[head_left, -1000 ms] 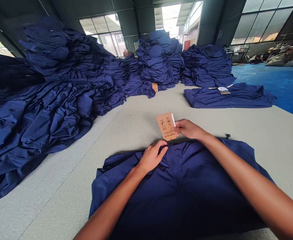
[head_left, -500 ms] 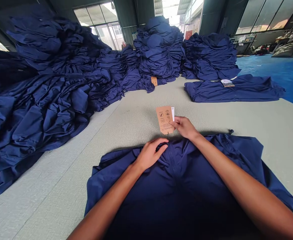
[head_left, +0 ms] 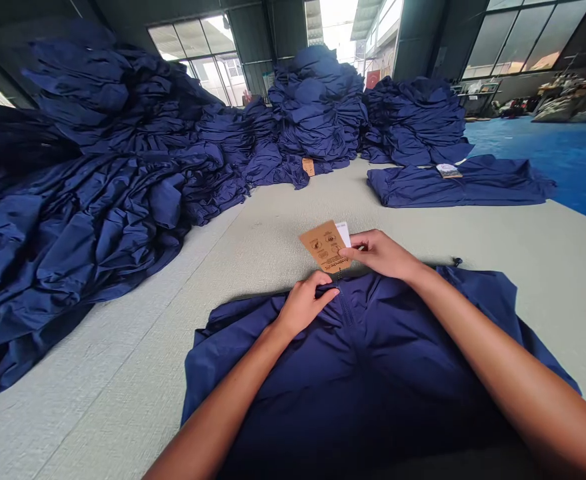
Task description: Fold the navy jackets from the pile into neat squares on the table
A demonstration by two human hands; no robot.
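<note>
A navy blue zipped jacket (head_left: 317,393) lies spread on the pale work surface in front of me. My left hand (head_left: 305,301) pinches its edge beside the top of the zip (head_left: 347,308). Between the thumb and fingers of my right hand (head_left: 383,253) is a brown cardboard hang tag (head_left: 324,245), tilted to the left, with a white tag (head_left: 343,233) showing behind it. A short dark cord links the tags to the jacket near the zip. The lower part of the jacket falls into shadow, partly under my forearms.
Large heaps of navy garments (head_left: 103,207) fill the left side, and tall stacks (head_left: 317,113) stand at the back. A folded navy garment (head_left: 503,183) with a card (head_left: 449,171) on it lies at the far right. Beyond the pale surface (head_left: 173,347) is a blue floor (head_left: 513,137).
The brown tag has tipped over to the left and dropped slightly, with my right hand turning flatter around it. My left hand keeps its pinch on the jacket edge. The view has shifted slightly.
</note>
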